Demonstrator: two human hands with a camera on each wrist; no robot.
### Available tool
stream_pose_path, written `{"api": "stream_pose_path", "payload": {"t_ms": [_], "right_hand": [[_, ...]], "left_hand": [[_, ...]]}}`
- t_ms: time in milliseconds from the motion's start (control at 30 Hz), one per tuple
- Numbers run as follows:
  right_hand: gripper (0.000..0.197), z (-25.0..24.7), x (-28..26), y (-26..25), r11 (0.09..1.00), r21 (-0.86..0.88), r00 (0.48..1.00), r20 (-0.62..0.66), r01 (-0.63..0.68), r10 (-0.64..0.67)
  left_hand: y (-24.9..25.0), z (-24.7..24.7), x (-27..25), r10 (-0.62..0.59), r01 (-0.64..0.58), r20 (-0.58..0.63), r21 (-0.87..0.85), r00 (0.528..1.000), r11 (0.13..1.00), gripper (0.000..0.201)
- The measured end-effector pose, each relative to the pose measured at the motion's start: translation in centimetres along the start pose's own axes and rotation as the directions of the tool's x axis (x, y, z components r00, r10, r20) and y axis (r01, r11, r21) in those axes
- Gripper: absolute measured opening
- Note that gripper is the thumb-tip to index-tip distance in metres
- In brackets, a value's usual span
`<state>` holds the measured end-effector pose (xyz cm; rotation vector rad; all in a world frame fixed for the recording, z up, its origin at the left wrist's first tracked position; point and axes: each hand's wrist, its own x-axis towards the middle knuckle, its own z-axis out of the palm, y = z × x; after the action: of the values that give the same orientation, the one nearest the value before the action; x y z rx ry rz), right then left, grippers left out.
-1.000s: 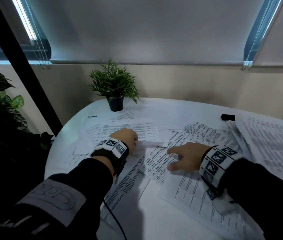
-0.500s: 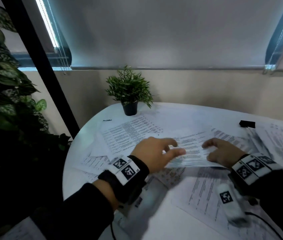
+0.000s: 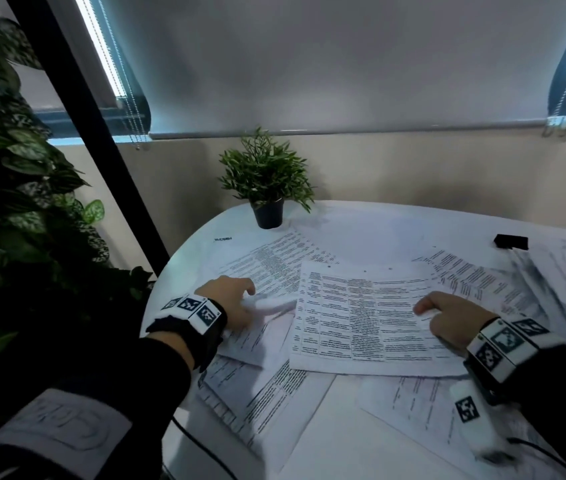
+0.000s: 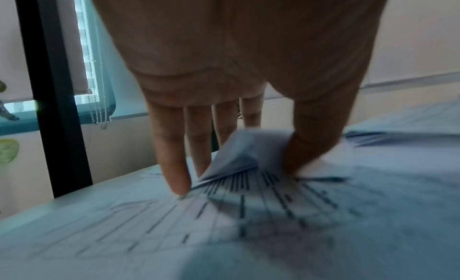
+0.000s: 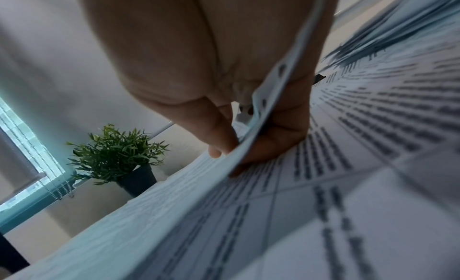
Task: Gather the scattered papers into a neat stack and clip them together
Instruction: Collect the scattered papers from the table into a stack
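Note:
Printed papers [image 3: 264, 386] lie scattered and overlapping on a round white table [image 3: 378, 230]. My left hand [image 3: 236, 299] is at the left of the pile. In the left wrist view its thumb [image 4: 306, 158] and fingers pinch the curled-up corner of a sheet [image 4: 246, 150]. My right hand [image 3: 447, 313] pinches the right edge of a hole-punched sheet with a printed grid [image 3: 357, 317] that lies on top of the others; the right wrist view shows the thumb [image 5: 271, 144] under that lifted edge [image 5: 271, 81]. A black binder clip [image 3: 512, 241] sits at the far right, apart from both hands.
A small potted plant [image 3: 267, 188] stands at the table's far edge. Large leafy plants [image 3: 14, 188] and a black post [image 3: 94, 133] are beyond the left rim. More sheets [image 3: 565, 271] are heaped at the right. A black cable [image 3: 201, 452] runs off the near edge.
My left hand let go of the grid sheet, moved left and took hold of another sheet's corner. My right hand kept the grid sheet, which now lies lower on the pile.

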<state>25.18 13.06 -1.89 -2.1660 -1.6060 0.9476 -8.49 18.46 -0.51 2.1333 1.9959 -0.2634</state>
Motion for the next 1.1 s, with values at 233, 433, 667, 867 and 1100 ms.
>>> {"api": "stream_pose_path", "payload": {"t_ms": [233,433,667,867,1100], "right_hand": [[0.041,-0.9,-0.2,0.9,0.998,0.063,0.998,0.064,0.002,-0.006],[0.036,-0.7,-0.4,0.8,0.996,0.087,0.989,0.143,0.006,-0.018],[0.027,-1.3,0.2,2.4,0.742,0.671,1.000,-0.007,-0.003,0.010],[0.047,-2.3,-1.2,2.5,0.435,0.900,0.975,0.131,-0.041,-0.179],[0.069,-3.0,-1.7,3.7,0.803,0.555,0.941,0.101,0.217,-0.324]], "left_hand": [[0.2,-2.0,-0.6,-0.103,-0.012,-0.421,-0.262,0.901,0.965,0.014],[5.3,-3.6,-4.5,0.096,-0.247,-0.549,-0.208,0.830,0.946,0.023],[12.6,0.5,-9.6,0.606,-0.562,-0.134,0.259,0.784,0.785,0.036],[10.4,1.8,-8.7,0.628,-0.593,-0.081,0.257,0.774,0.763,0.037],[6.0,1.0,-7.9,0.525,-0.535,-0.101,-0.180,0.845,0.826,0.067]]}}
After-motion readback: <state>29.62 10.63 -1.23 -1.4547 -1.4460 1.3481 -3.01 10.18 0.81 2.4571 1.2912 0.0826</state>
